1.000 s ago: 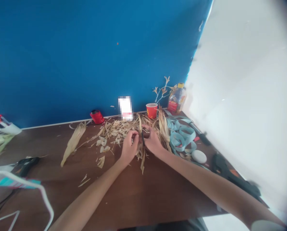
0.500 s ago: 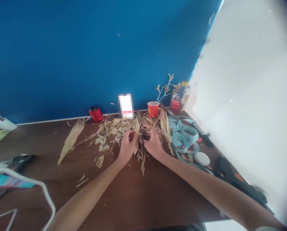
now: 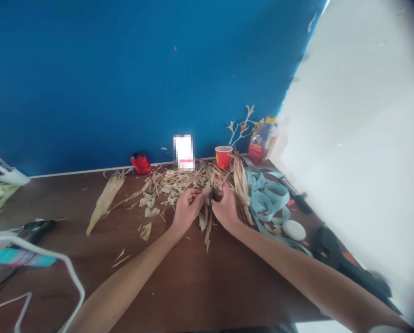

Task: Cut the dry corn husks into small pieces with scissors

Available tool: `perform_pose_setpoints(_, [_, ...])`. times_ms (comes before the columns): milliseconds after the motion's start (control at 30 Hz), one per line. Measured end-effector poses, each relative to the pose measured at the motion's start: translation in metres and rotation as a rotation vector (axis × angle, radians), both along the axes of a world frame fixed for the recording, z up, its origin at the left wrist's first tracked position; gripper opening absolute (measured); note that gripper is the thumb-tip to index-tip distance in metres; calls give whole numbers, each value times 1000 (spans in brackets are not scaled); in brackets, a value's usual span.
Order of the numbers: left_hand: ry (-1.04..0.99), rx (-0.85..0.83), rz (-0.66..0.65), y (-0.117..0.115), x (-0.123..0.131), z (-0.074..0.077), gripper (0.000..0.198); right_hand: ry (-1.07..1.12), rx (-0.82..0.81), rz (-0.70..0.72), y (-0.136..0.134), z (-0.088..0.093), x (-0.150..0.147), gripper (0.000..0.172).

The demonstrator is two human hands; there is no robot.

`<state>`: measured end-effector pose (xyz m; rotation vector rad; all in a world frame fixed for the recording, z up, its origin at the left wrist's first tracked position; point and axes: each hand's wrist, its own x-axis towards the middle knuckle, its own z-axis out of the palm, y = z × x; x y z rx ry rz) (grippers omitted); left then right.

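Note:
My left hand point(image 3: 186, 209) pinches a strip of dried corn husk point(image 3: 206, 189) between thumb and fingers. My right hand point(image 3: 225, 208) is closed around dark-handled scissors point(image 3: 210, 196), whose blades point away from me and lie against the strip. Both hands are close together over a heap of husk scraps point(image 3: 172, 181). Loose scraps point(image 3: 208, 233) also lie on the table just below them. To the right of my right hand stands a bundle of husks point(image 3: 240, 182). The finger loops of the scissors are mostly hidden by my fingers.
Teal ribbon point(image 3: 262, 203), a white disc point(image 3: 294, 230) and a black glue gun point(image 3: 345, 259) lie on the right. Behind are a red cup point(image 3: 224, 157), a bottle point(image 3: 262, 143) and a red can-like object point(image 3: 141, 163). A husk point(image 3: 104, 203) and white cable point(image 3: 68, 266) lie left.
The husk strip, upright before, now leans to the right against the scissors. My hands have come closer together. The whole view has shifted slightly.

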<state>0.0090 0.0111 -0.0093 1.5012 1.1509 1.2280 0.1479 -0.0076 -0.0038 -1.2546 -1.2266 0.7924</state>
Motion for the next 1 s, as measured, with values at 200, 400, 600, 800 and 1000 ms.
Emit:
perform_pose_setpoints(200, [38,-23,-5,-1,-2,-1,26,38,-24,29,1,-2,0,59])
perform_pose_setpoints(400, [107,48,4,-1,-2,0,19,100,-61,37,2,0,1,58])
perform_pose_setpoints(600, [146,27,-120,-2,-1,2,19,147,-39,-4,2,-3,2,53])
perform_pose_setpoints(800, [-30,0,-3,2,-3,-4,27,117,-34,-31,5,-10,0,40])
perform_pose_setpoints(1000, [-159,16,114,4,-7,-3,35,-2,-29,69,2,-4,0,27])
